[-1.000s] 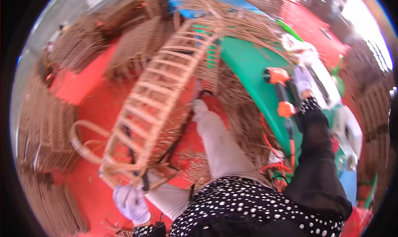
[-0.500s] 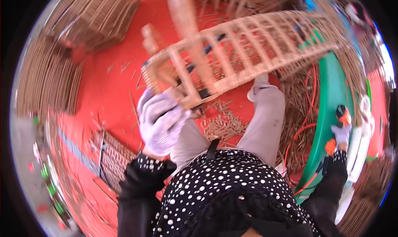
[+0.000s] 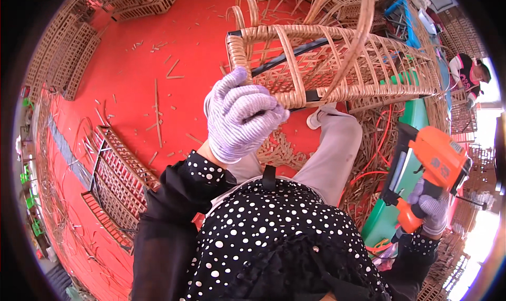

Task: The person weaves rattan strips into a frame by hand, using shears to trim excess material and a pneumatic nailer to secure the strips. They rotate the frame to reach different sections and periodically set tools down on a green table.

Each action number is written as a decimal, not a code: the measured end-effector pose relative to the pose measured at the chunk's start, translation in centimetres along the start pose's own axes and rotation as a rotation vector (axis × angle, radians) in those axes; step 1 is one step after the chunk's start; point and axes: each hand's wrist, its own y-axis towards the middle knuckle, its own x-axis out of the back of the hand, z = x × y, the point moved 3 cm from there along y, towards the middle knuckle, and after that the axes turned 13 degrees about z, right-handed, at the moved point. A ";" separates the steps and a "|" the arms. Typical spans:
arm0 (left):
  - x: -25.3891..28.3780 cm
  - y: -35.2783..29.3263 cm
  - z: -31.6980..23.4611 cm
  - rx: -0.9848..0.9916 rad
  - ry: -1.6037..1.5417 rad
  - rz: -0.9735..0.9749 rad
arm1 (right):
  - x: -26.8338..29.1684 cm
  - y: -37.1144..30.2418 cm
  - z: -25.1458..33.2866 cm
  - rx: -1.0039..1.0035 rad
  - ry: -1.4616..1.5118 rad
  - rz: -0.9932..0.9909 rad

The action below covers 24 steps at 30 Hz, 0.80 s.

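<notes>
A long woven wicker frame (image 3: 363,93) with cross strips and black patches at its corners is held up in front of me. My left hand (image 3: 240,114), in a pale ribbed glove, is closed round its near left corner. Loose curved rattan strips (image 3: 363,32) rise from the frame. To the right, my gloved right hand (image 3: 433,211) grips the black handle of an orange and black nail gun (image 3: 440,159), apart from the frame. The gun partly covers a green bench (image 3: 382,214) behind it.
Offcuts (image 3: 282,151) lie heaped on the red floor (image 3: 179,43) between my legs. A slatted wicker panel (image 3: 121,174) lies to the left, with stacked wicker pieces (image 3: 68,58) beyond. Orange hose (image 3: 387,127) runs at the right. A person (image 3: 466,72) is at the far right.
The nail gun has come up into clear view in my right hand, nearer to me. The wicker frame and my left hand have shifted to the right, and the frame's left end has tilted up.
</notes>
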 end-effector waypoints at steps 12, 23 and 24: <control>0.3 -0.4 0.4 -0.039 -0.086 -0.015 | -8.6 6.6 8.7 -0.112 -0.626 0.419; 0.0 -0.7 0.4 -0.062 -0.078 -0.094 | -13.4 9.4 12.2 0.348 -1.271 0.674; 0.0 -0.7 0.4 -0.070 -0.084 -0.101 | -13.7 9.4 12.4 0.375 -1.304 0.685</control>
